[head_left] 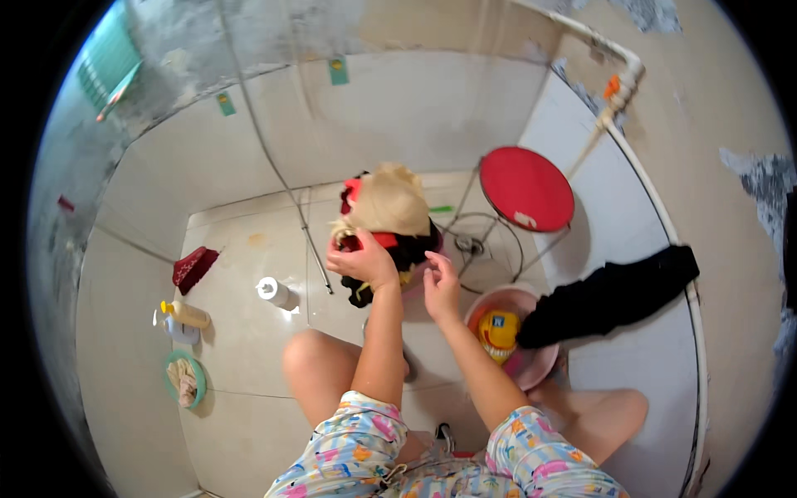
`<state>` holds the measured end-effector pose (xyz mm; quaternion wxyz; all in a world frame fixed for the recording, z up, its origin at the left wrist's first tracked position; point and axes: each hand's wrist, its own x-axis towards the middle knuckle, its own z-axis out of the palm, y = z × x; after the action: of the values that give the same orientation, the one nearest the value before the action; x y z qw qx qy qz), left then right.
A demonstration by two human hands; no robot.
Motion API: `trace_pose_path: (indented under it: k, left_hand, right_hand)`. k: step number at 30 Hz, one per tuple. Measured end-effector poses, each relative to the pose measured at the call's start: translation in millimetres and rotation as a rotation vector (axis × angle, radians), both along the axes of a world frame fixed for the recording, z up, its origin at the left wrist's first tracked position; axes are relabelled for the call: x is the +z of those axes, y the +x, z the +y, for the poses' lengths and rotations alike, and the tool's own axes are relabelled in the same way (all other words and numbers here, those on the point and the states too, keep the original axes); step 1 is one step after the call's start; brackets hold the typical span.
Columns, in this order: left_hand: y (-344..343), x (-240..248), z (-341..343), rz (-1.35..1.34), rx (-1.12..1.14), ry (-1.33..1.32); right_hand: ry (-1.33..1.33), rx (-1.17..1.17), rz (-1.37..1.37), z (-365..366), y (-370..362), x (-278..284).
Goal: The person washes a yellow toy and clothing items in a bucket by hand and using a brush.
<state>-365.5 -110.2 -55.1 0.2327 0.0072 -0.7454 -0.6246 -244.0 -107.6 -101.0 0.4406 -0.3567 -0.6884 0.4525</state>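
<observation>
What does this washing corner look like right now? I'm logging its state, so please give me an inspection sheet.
Surface: pale tiled floor, with a drain near the back wall.
Job's things: heap of beige, red and black clothes in a basin; pink basin holding a yellow item; black garment draped from the basin rim.
Clutter: red round lid, white roll, yellow bottle, green dish, dark red cloth.
Hands: left hand grips the heap; right hand open beside it.
Cables: thin hose running down the wall.
Surroundings: tiled walls, white pipe at right.
</observation>
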Motion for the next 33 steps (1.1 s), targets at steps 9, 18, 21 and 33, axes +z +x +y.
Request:
trace_pose_path:
  k: [9, 18, 21, 33]
  left_hand:
    - [167, -70, 37, -0.425, -1.227, 0.396]
    - [272, -247, -17, -1.194, -1.175, -0.462]
    - [280, -304, -21, -1.308, -1.173, -0.355]
    - [230, -352, -36, -1.601, -0.947, -0.31]
  right_hand:
    - [0.022, -0.427, -0.749, 25, 201, -211]
    - [-0.167, -0.429, -1.305, -5, 215, -289]
    - [0.214, -0.023, -1.36, 11, 262, -326]
    - [-0.218, 0.094, -1.181, -1, 221, -305]
